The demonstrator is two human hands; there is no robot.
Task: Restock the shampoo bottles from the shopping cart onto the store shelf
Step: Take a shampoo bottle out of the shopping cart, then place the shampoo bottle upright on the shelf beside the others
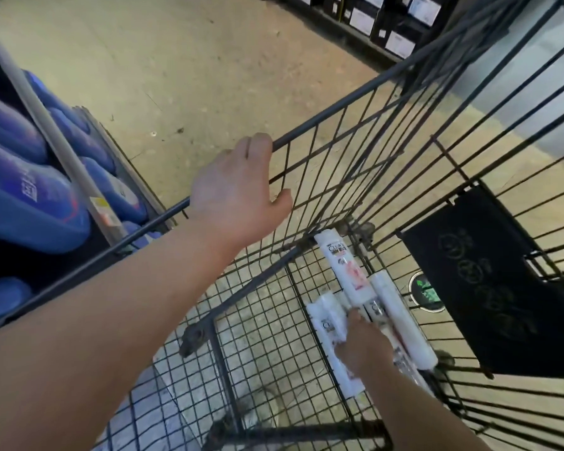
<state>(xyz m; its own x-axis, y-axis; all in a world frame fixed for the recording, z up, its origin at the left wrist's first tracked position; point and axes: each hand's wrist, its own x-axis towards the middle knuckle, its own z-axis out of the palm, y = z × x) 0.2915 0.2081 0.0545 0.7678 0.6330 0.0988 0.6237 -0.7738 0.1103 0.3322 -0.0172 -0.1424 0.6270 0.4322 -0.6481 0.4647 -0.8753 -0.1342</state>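
Note:
Several white shampoo bottles (345, 268) with pink and black print lie on the wire floor of the shopping cart (355, 102). My left hand (238, 193) grips the cart's top rim bar, fingers curled over it. My right hand (365, 345) is deep in the basket, lying on the bottles, its fingers round one white bottle (329, 323) at the left of the pile. A long white bottle (401, 323) lies just right of that hand. The store shelf (59, 151) stands at the left, its edge rail running diagonally.
Large blue jugs (30, 196) fill the left shelf, close to the cart's side. A black panel (498, 284) hangs on the cart's right wall. Dark boxes with white labels (381, 24) line a low shelf at the top. Tan floor (176, 60) lies between.

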